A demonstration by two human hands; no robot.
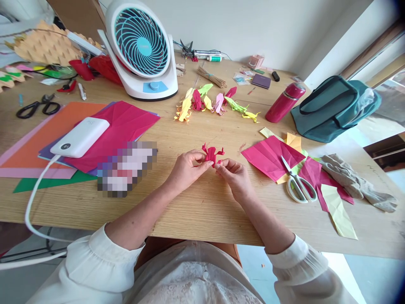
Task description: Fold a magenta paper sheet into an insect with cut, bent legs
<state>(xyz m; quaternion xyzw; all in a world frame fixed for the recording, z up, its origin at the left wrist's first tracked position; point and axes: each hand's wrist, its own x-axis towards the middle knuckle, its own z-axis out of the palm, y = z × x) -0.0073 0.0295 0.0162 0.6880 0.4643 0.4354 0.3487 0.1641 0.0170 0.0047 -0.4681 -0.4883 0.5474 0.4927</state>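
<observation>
Above the front part of the wooden table, a small red folded paper figure with thin bent limbs is between my two hands. My left hand pinches its body between thumb and fingers. At its lower right side, my right hand pinches a small part of the same figure. Several finished-looking folded paper figures in yellow, red, pink and green lie in a group farther back. To the right, scissors with pale handles rest on crumpled red paper and paler scraps.
A white fan stands at the back left. Coloured paper sheets bear a white power bank with a cable. A red thermos, a teal bag and a grey cloth are on the right. Black-handled scissors lie far left.
</observation>
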